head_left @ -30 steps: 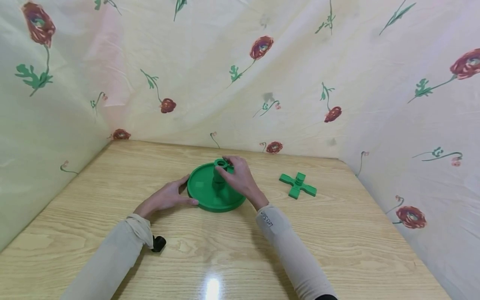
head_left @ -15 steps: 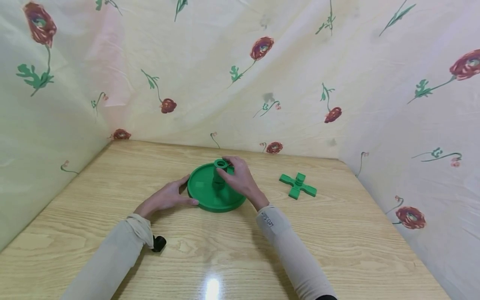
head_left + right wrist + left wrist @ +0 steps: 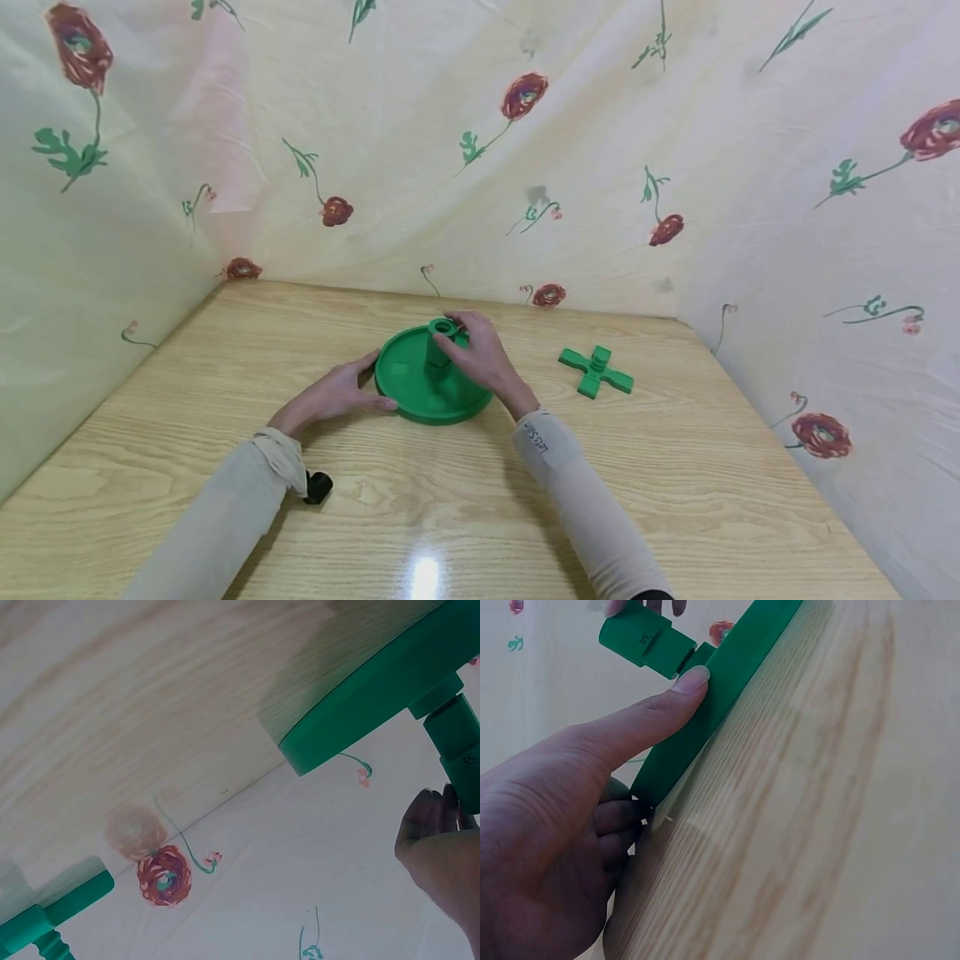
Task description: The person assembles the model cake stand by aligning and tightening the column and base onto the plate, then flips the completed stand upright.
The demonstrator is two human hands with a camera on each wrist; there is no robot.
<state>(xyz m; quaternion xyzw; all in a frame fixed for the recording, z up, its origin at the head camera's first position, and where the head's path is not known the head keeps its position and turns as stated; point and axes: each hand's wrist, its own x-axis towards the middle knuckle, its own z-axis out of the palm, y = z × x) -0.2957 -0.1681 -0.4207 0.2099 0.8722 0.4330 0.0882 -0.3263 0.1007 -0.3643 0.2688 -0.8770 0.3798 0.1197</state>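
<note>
A shallow round green base (image 3: 405,396) with a raised rim lies on the table. My left hand (image 3: 337,393) holds its left edge, the thumb on the near rim and the fingers round the far side. From the middle of the base rises a thick green post (image 3: 434,350) with a hole in its top. My right hand (image 3: 483,354) pinches this post near the top between thumb and fingers. Stepped sections show on the post (image 3: 646,641) in the left wrist view, and a small dark marking on the post (image 3: 459,742) in the right wrist view.
A green cross-shaped piece (image 3: 597,371) with a ribbed stub pointing up lies right of the base. Flowered cloth (image 3: 450,167) hangs behind the wooden table (image 3: 420,500) and along both sides. A small black device (image 3: 318,487) sits at my left cuff.
</note>
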